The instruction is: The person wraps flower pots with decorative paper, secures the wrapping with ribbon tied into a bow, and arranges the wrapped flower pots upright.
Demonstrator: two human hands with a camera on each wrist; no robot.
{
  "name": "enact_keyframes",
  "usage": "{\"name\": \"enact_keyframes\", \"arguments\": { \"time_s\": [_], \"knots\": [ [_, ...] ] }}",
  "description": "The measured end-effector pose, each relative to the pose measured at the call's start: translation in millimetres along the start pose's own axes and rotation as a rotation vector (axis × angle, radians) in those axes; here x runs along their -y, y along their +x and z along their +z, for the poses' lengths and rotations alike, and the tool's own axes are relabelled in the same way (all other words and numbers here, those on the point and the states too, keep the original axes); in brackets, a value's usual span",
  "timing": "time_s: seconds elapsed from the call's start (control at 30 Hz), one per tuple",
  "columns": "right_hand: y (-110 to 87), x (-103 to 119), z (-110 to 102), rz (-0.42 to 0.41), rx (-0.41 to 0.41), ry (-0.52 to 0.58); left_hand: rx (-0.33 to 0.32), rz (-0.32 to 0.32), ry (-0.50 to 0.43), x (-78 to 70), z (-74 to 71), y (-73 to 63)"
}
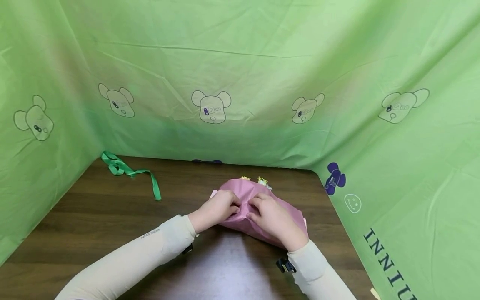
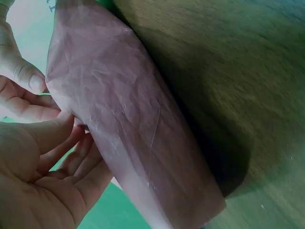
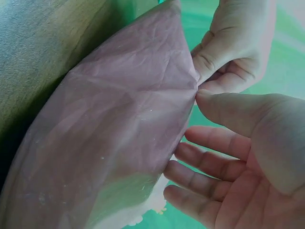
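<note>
A sheet of pink wrapping paper is folded and bunched on the table in the head view. Yellow and pale flowers peek out past its far edge. My left hand pinches the paper near its middle, thumb against bent fingers. Close beside it, my right hand pinches the same gathered spot. In the right wrist view, the right thumb presses the paper's edge while the other fingers fan out along the far side. Creases run outward from the pinched point. The flower stems are hidden under the paper.
A green ribbon lies loosely curled at the back left of the dark wooden table. Green cloth printed with bear heads hangs around the back and both sides. A small pale object shows at the lower right edge.
</note>
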State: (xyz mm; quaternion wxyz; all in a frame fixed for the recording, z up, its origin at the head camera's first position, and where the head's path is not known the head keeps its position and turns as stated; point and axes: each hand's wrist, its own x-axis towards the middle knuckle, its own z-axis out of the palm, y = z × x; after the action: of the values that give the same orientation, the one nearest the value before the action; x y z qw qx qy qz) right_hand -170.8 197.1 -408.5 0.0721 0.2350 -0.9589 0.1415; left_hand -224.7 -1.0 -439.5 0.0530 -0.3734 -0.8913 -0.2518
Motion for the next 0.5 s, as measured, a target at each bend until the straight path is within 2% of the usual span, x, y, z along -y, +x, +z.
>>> {"name": "enact_keyframes", "arguments": {
  "time_s": [0.23, 0.5],
  "knots": [
    [0.6, 1.8, -2.8, 0.017, 0.013, 0.013, 0.015, 0.061, 0.102, -3.2, -3.1, -6.0],
    [-2.7, -2.8, 0.8, 0.107, 0.003, 0.07, 0.047, 0.11, 0.072, -7.5, -5.3, -10.9]
  ]
}}
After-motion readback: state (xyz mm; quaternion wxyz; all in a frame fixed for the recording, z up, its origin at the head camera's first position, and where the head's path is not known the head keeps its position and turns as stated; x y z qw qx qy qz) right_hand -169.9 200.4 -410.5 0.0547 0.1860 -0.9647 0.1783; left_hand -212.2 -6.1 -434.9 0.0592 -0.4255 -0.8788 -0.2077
